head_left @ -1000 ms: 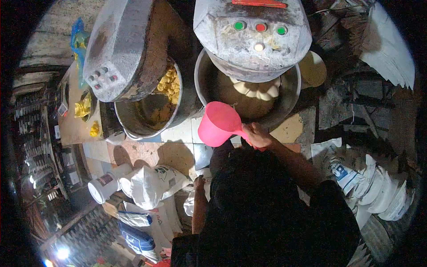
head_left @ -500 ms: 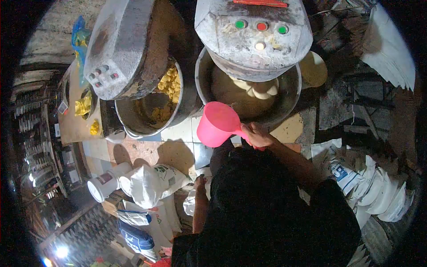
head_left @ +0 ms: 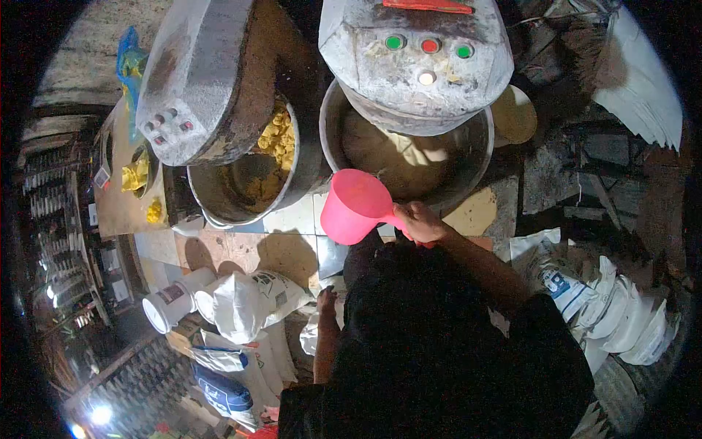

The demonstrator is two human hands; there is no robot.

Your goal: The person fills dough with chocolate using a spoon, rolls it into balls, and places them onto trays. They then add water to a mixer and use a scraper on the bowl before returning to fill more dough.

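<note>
My right hand (head_left: pixel 421 222) grips the handle of a pink plastic scoop (head_left: pixel 354 205), held level just in front of the rim of the right mixer bowl (head_left: pixel 479 157). Pale dough (head_left: pixel 418 154) lies inside that bowl under the grey mixer head (head_left: pixel 414 58) with green and red buttons. My left hand (head_left: pixel 325 301) hangs low by my side near white sacks, its fingers curled; nothing shows in it.
A second mixer (head_left: pixel 197 80) stands to the left, its bowl (head_left: pixel 219 208) holding yellow dough (head_left: pixel 277 135). White flour sacks (head_left: pixel 245 304) and a white bucket (head_left: pixel 167 307) sit on the tiled floor at lower left. More sacks (head_left: pixel 614 307) are piled at the right.
The pink scoop has drifted slightly left and down with my right hand. The dough in the right bowl has turned and sunk under the mixer head. My left hand stays put.
</note>
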